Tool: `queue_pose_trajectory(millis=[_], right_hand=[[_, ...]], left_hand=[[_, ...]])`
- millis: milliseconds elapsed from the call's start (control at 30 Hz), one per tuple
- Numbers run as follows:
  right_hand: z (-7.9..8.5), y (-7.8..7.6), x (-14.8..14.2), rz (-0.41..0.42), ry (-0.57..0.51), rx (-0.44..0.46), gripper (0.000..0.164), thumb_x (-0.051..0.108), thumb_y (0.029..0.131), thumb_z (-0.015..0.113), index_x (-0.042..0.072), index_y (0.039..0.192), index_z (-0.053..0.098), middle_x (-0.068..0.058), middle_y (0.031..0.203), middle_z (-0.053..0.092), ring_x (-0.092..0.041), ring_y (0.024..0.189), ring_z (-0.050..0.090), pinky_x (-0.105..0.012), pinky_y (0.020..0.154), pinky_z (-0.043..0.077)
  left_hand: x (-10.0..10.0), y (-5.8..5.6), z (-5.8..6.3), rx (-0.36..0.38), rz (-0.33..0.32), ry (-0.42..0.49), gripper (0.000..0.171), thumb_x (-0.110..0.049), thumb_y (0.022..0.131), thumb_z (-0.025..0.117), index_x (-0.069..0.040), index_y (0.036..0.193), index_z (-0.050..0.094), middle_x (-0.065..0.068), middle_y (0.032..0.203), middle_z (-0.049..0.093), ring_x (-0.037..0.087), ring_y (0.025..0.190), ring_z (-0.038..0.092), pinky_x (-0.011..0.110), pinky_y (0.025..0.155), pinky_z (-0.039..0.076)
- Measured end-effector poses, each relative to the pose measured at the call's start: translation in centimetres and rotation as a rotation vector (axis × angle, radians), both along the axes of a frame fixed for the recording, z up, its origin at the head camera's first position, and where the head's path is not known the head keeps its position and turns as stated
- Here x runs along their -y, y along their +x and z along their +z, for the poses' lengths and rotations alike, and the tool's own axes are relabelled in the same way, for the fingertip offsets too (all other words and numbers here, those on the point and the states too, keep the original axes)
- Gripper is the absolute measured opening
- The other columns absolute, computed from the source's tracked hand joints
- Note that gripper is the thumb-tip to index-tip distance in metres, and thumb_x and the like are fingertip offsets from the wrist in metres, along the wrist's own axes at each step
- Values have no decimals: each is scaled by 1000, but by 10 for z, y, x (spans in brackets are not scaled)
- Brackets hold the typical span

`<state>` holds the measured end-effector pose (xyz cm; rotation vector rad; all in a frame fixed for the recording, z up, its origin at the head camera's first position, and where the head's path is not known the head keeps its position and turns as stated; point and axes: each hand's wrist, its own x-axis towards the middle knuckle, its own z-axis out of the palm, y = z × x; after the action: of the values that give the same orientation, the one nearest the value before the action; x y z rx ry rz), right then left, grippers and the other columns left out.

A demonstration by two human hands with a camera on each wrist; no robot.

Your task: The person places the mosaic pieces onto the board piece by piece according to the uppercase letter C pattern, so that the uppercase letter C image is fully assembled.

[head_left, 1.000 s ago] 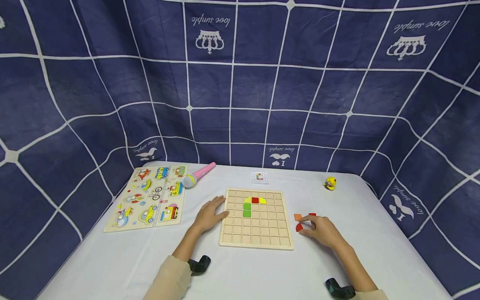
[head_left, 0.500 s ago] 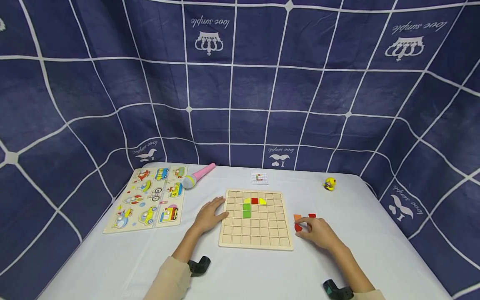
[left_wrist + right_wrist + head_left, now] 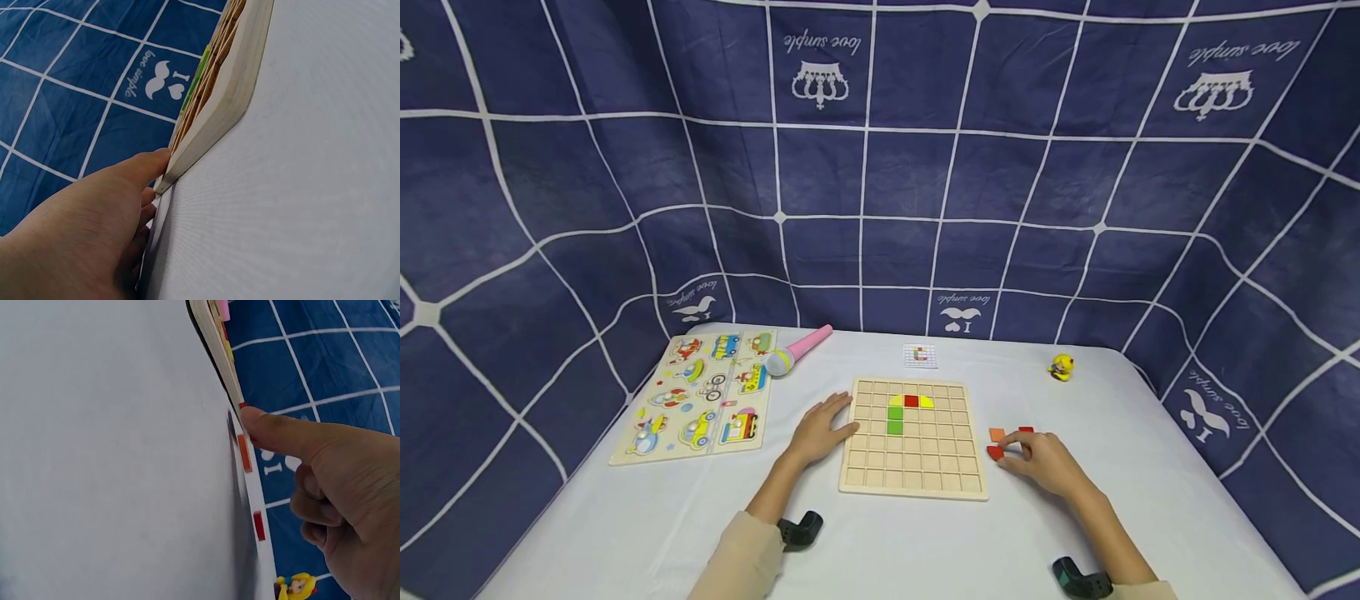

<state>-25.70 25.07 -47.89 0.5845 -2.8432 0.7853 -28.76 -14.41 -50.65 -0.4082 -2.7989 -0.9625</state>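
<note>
"One red, curved-edged piece (image 3: 995, 452): where is it?"
"Just right of the square wooden grid board (image 3: 913, 460), in the pinching fingers of the right hand (image 3: 1048, 463)."
"And the left hand (image 3: 820, 432)?"
"Its relaxed fingers touch the board's left edge."

On the blue checked cloth (image 3: 910, 179) rising behind the desk (image 3: 917, 546), the words "love simple" stand upside down above a white crown (image 3: 820, 83) over the far edge, left of its middle, and again above a second crown (image 3: 1213, 93) towards the far right corner. Lower on the cloth, "love simple" with a moustache (image 3: 961, 313), a heart and the letter "I" shows upside down just behind the middle of the far edge, while similar prints, only partly legible, sit by the far left corner and the right edge.
</note>
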Motion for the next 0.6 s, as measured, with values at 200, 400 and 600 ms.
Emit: queue_pose_trajectory(millis=[200, 400, 600], right_hand=[[4, 0, 24, 86, -48, -47, 23, 32, 73, 78, 19, 92, 71, 14, 52, 36, 0, 47, 25, -18, 42, 23], [6, 2, 55, 138, -86, -18, 22, 36, 75, 76, 22, 91, 70, 13, 48, 33, 0, 45, 27, -19, 46, 29], [5, 3, 84, 145, -55, -73, 22, 39, 74, 75, 23, 90, 70, 14, 48, 36, 0, 44, 29, -42, 80, 44]], left_hand=[[0, 0, 1, 7, 0, 0, 59, -37, 87, 61, -4, 134, 47, 10, 141, 42, 26, 134, 29, 41, 112, 17], [0, 0, 0, 5, 2, 0, 59, -37, 87, 61, -5, 134, 47, 10, 141, 42, 26, 134, 29, 41, 112, 17], [0, 0, -1, 5, 8, -13, 59, -38, 87, 60, -5, 134, 47, 9, 141, 42, 26, 134, 29, 41, 112, 17]])
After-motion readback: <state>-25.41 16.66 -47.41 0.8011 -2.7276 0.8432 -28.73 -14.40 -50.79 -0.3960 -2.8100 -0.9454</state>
